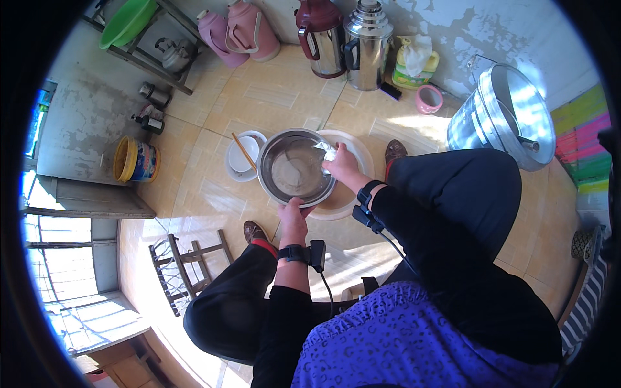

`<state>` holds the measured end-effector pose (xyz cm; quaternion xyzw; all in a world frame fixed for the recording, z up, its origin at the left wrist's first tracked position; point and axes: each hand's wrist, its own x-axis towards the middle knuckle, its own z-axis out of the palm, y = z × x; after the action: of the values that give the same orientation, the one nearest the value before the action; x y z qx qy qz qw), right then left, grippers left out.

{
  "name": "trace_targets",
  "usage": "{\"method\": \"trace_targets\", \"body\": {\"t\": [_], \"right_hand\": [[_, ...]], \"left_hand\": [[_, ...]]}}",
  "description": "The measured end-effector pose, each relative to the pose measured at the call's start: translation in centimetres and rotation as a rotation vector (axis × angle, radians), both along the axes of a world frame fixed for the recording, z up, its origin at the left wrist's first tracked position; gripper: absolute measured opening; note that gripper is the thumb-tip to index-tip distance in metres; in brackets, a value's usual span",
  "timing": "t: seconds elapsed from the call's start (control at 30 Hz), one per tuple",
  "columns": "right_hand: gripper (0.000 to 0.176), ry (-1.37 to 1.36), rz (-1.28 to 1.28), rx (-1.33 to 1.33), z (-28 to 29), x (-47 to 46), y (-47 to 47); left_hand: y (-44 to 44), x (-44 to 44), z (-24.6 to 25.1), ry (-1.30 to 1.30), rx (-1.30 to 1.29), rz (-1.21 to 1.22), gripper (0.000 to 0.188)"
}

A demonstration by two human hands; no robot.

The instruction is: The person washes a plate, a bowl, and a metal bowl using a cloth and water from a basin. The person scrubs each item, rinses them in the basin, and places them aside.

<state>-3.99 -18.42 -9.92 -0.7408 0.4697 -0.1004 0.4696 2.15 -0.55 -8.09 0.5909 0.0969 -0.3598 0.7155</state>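
Note:
A round stainless steel basin (284, 145) is tilted between my hands, its inside facing me. My left hand (294, 217) grips its near rim. At the right side of the rim, my right hand (343, 165) holds a crumpled white cloth or plastic piece (328, 154) against the metal. Partly beneath the basin is a wide pale washbasin (363, 150) on the floor, with brownish liquid showing in it. To the left, a white bowl (242, 154) stands on a white plate (233, 170), with wooden chopsticks (243, 151) lying across it. The steel basin hides part of them.
Several thermos flasks (369, 48) line the wall. A yellow bucket (137, 160) stands left, and a low wooden stool (191, 269) lies near my left foot. A pink pot (429, 100), a brush (391, 91) and a large metal bucket (499, 114) are at the right.

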Motion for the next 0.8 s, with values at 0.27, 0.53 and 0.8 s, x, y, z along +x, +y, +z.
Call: {"method": "trace_targets", "body": {"t": [0.27, 0.53, 0.8], "right_hand": [[0.033, -0.075, -0.212, 0.042, -3.0, 0.2, 5.1], [0.035, 0.035, -0.229, 0.198, -3.1, 0.4, 6.5], [0.034, -0.005, 0.050, -0.038, -4.6, 0.1, 1.6]], "left_hand": [[-0.4, -0.4, -0.2, -0.014, 0.065, 0.104, 0.044], [-0.3, -0.3, -2.3, 0.086, 0.025, 0.075, 0.029], [1.3, 3.1, -0.7, 0.094, 0.139, -0.158, 0.022]]}}
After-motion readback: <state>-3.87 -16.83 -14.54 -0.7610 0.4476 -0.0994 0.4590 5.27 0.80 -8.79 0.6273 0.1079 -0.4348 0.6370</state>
